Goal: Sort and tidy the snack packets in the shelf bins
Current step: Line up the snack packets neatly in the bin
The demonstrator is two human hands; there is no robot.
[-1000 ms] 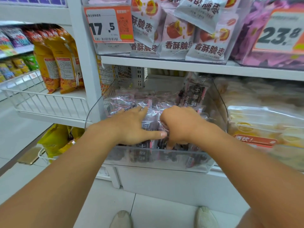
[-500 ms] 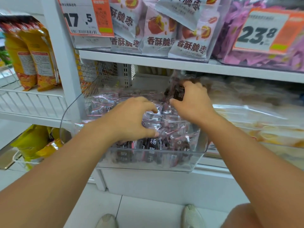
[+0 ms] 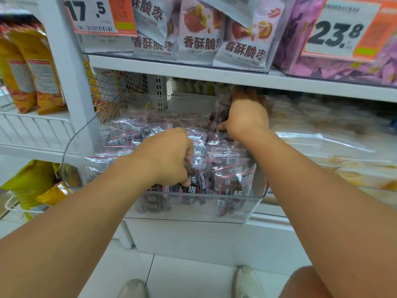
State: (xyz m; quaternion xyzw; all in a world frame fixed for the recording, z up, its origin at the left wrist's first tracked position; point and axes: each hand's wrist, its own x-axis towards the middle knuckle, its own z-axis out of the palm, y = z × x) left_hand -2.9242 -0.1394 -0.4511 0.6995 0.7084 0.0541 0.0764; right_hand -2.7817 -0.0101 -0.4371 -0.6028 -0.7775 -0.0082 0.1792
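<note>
A clear plastic bin (image 3: 193, 214) sticks out from the lower shelf, packed with several small clear packets of dark dried fruit with pink seals (image 3: 232, 175). My left hand (image 3: 167, 155) sits on the front rows, its fingers curled down among the packets and gripping some of them. My right hand (image 3: 247, 117) reaches to the back right of the bin, under the shelf above, and grips an upright dark packet (image 3: 223, 108) there. Its fingertips are hidden in shadow.
The shelf above (image 3: 236, 76) holds a bin of pale jujube packets (image 3: 199, 39) and purple packets (image 3: 343, 67) behind price tags. A bin of yellow snacks (image 3: 354, 168) stands to the right. Orange bags (image 3: 28, 67) and a wire basket (image 3: 36, 130) lie left.
My right hand has moved from the front middle of the bin up to its back right corner and taken hold of a packet there. My left hand stayed on the front packets, its fingers curling in.
</note>
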